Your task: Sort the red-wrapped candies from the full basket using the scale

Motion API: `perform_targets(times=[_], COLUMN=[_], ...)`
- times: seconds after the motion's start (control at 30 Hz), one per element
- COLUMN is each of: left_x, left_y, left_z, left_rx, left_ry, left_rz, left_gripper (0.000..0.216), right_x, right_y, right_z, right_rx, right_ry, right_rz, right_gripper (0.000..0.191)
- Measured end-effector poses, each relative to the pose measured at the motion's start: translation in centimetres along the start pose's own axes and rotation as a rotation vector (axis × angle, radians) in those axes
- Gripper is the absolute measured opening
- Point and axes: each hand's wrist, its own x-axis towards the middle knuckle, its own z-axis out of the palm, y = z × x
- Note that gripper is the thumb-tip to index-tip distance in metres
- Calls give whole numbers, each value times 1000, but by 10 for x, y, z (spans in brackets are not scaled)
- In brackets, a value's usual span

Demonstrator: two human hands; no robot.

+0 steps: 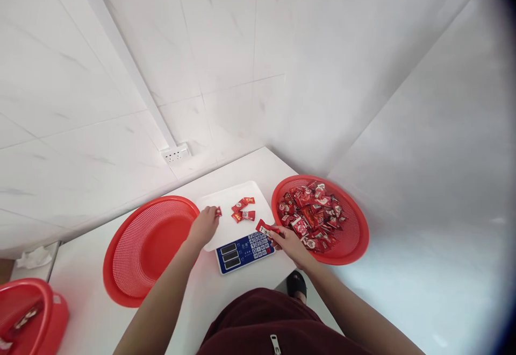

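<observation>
Red foil-look wrappers everywhere. L hand (205,227) pinches a small red packet (218,211) over the L side of the white scale pan (229,231); R hand (288,243) grips a red-and-white packet (264,228) by its end, above the keypad's upper R corner. Hands well apart, one each side of the pan. A few more pkts (249,215) lie flat on the pan, white print on red, too small to read.

Scale's blue control panel (237,247): digits 0–9 on pale keys, one red key, three dark display windows, Chinese chars in white, too tiny to make out.

R of scale: round red plastic basket (363,242), perforated wall, w/ a heap of glossy crinkled pkts (308,216); lettering on most is blurred. L of scale: 2nd round mesh-sided basket (155,242), smooth solid base. All on a smooth white counter (84,274); marble-look wall tiles (226,107) behind, w/ white plastic socket (176,153).
</observation>
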Motion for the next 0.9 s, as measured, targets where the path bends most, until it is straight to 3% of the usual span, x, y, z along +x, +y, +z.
perform_targets(times=[0.1,0.17,0.27,0.33,0.4,0.47,0.57,0.63,0.77,0.9], left_x=[-29,-42,-50,-48,-39,-25,3,21,39,39], left_y=[-32,-39,-13,19,47,63,66,61,56,56], left_z=[-18,-19,-5,10,25,37,47,51,59,61], left_rx=[-64,-141,-568,-960,-1157,-1080,-634,-440,-330,-260], left_ry=[102,177,129,-88,-188,-82,77,56,-12,-10], left_rz=[-226,-298,-221,-94,-1,8,7,35,67,59], left_gripper=[30,35,45,51,50,45,41,45,41,32], right_x=[6,9,10,10,13,18,30,35,35,32], right_y=[0,-2,-8,-12,-15,-16,-14,-9,7,19], right_z=[4,10,26,38,47,44,16,-14,-70,-84], right_rx=[21,52,116,137,135,111,-8,-156,-472,-599], right_ry=[-2,-16,-127,-239,-301,-240,29,222,432,482], right_rz=[14,33,57,54,31,-5,-72,-104,-118,-103], right_gripper=[34,36,40,42,41,39,37,39,42,41])
